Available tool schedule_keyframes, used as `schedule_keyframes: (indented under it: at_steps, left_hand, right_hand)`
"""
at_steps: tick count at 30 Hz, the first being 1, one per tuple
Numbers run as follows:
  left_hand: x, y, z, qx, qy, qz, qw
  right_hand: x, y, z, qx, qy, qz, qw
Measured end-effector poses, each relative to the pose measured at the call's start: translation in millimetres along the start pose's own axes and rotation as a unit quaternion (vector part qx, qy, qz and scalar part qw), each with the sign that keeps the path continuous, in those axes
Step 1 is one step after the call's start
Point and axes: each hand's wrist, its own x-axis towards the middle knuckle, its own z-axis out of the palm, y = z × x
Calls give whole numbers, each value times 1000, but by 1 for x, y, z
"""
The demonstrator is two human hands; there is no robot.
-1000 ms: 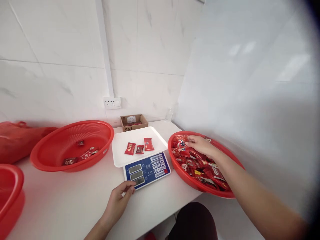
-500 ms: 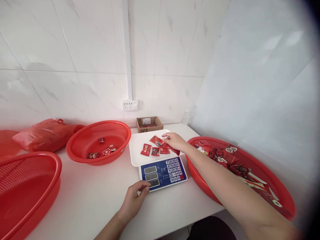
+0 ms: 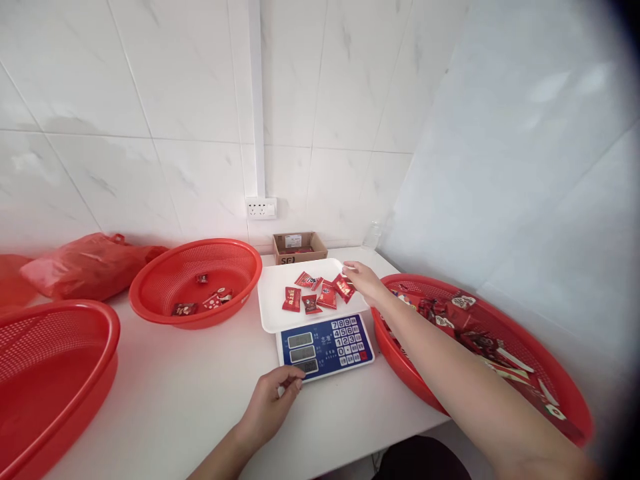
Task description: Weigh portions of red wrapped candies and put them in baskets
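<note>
A digital scale (image 3: 325,347) with a blue keypad panel carries a white tray (image 3: 273,313). Several small red candy packets (image 3: 327,293) lie spread on the tray. My right hand (image 3: 364,283) is over the tray's right edge, fingers loosely apart beside one red packet (image 3: 344,287), which rests on the tray. At the scale's front left corner, below the displays, is my left hand (image 3: 273,400). Its thumb and forefinger are pinched together there; whether anything is between them is hidden.
To the right stands a red basket (image 3: 415,373) of mixed wrapped snacks. On the left are a red basket (image 3: 240,250) with a few packets, a larger red basket (image 3: 95,373) and a red plastic bag (image 3: 90,267). A cardboard box (image 3: 300,248) sits behind the tray.
My right hand has drawn back a little to the right, and the packets under it now lie apart on the tray. My left hand has barely moved.
</note>
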Motion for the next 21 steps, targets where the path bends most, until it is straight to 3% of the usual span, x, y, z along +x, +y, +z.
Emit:
schedule_keyframes:
  at_steps: [14, 17, 21]
  left_hand:
    - [0, -5, 1, 14, -3, 17, 1000]
    - [1, -6, 0, 9, -2, 20, 1000]
    - [0, -6, -2, 2, 12, 30, 999]
  right_hand:
    - [-43, -13, 32, -60, -141, -157, 976]
    - [-50, -22, 28, -72, -137, -191, 969]
    - [-67, -22, 4, -123, -104, -192, 968]
